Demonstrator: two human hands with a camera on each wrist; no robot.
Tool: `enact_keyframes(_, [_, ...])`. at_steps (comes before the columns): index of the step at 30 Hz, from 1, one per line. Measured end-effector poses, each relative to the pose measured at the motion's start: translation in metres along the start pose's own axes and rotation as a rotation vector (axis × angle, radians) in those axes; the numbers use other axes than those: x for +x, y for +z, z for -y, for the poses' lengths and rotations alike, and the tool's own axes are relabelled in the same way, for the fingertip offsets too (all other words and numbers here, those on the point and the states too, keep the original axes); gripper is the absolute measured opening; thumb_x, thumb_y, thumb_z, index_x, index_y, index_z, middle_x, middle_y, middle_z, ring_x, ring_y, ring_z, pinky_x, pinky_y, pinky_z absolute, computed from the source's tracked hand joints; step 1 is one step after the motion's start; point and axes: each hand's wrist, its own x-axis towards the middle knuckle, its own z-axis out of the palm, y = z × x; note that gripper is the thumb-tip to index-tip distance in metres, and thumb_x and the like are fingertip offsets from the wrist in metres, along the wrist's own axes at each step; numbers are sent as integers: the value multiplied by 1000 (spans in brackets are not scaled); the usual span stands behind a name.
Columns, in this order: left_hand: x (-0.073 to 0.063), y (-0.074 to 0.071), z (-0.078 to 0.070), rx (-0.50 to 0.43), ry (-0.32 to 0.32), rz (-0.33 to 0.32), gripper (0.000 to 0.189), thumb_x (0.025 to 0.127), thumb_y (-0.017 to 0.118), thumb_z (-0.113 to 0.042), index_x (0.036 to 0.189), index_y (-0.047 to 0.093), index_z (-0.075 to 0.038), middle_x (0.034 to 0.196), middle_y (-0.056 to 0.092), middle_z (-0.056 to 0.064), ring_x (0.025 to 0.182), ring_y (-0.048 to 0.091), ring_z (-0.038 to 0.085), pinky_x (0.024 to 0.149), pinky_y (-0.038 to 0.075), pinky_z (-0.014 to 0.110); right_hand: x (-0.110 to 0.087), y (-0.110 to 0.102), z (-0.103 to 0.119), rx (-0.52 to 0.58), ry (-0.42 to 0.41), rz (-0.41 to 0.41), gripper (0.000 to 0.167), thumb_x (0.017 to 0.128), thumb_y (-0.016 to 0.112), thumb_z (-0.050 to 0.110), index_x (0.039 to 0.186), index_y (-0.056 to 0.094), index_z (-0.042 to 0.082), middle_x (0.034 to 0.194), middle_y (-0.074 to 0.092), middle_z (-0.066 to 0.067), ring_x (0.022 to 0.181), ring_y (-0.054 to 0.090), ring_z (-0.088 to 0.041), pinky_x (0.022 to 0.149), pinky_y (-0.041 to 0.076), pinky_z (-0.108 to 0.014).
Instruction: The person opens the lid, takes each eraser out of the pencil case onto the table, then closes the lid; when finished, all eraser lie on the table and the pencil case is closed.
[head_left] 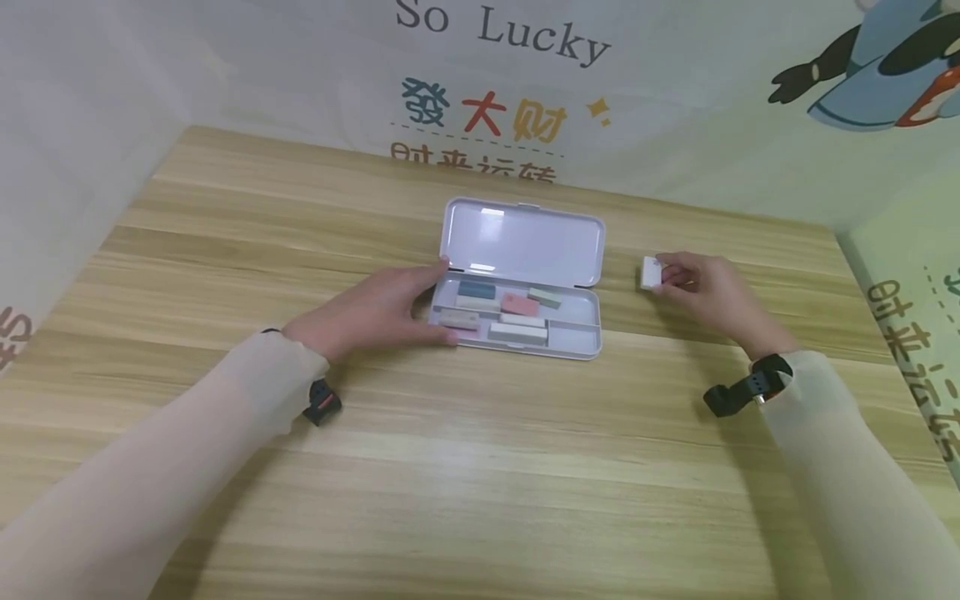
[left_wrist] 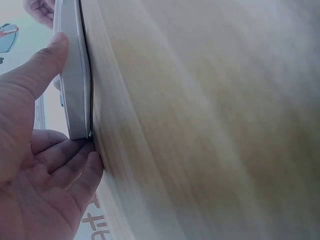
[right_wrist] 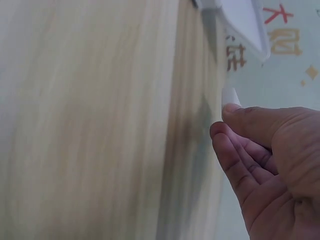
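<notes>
A white pencil case (head_left: 576, 337) lies on the table with its lid (head_left: 525, 242) raised at the back. My left hand (head_left: 375, 310) holds its left end, the thumb at the front edge and the fingers toward the back corner. In the left wrist view, the side of the pencil case (left_wrist: 76, 85) shows between thumb and fingers. Right of the case, my right hand (head_left: 712, 292) pinches a small white block, like an eraser (head_left: 650, 273). Inside the case lie a blue block (head_left: 476, 289), a pink block (head_left: 520, 304), a pale green block (head_left: 545, 297) and several whitish ones.
The wooden table (head_left: 450, 467) carries the case and reaches back to a printed white cloth (head_left: 300, 92). Each wrist wears a black strap; the right strap (head_left: 738, 396) hangs above the table.
</notes>
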Motion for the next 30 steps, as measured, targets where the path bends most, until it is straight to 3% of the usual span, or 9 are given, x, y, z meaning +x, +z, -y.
enact_keyframes(2, [0,0,0,-3,2,0,105,86,85,-48,164,30,-5,164,46,15,146,52,28,128,39,47,-2,-2,-6,-12,22,15,49,101,68,6,143,53,-15,120,68,-36,112,68,-45,83,48,-3])
enact_keyframes(5, [-1,1,-1,-12,-1,2,105,86,85,-48,165,30,-5,164,46,15,147,51,28,128,38,47,-5,-4,-11,-32,54,29,50,103,65,7,146,51,-14,122,68,-36,114,67,-46,95,59,-28])
enact_keyframes(7, [-1,1,0,-13,-1,2,106,86,84,-49,165,29,-5,165,45,15,148,50,28,128,38,47,-6,-4,-13,-49,72,34,51,103,65,8,147,50,-13,123,67,-36,115,67,-45,99,59,-43])
enact_keyframes(10, [-2,0,1,-7,-3,2,106,87,84,-49,165,29,-5,166,44,15,149,49,29,129,37,47,-5,-4,-17,-57,78,39,51,104,65,10,147,50,-12,124,67,-36,115,67,-45,94,59,-31])
enact_keyframes(12, [-2,0,1,-3,-2,3,106,87,84,-49,165,29,-4,165,44,16,149,49,29,129,37,47,-4,-5,-18,-55,77,40,50,104,65,10,147,51,-12,124,67,-35,114,67,-44,85,54,-15])
enact_keyframes(14, [-2,-1,1,-10,-1,5,105,87,84,-49,165,29,-5,164,46,15,148,50,29,128,38,48,-3,-6,-20,-52,80,40,50,104,64,10,147,51,-12,125,67,-36,114,66,-45,78,47,-8])
enact_keyframes(17, [-3,-1,1,-27,-12,10,104,87,84,-48,165,30,-8,162,50,12,144,53,26,128,39,47,0,-7,-20,-54,90,37,49,104,64,10,147,51,-11,126,66,-35,114,66,-43,83,52,-16])
enact_keyframes(23, [-2,-1,-1,-36,-29,14,103,87,84,-47,166,30,-10,159,53,10,139,56,24,127,41,47,7,-7,-23,-63,87,37,49,105,62,10,148,50,-11,127,65,-35,116,65,-44,99,56,-54])
enact_keyframes(30, [-1,0,0,-19,-7,8,102,87,84,-46,165,31,-7,161,51,13,143,54,27,127,40,48,12,-7,-26,-59,85,49,49,105,62,9,147,50,-13,130,60,-35,116,62,-46,103,54,-60])
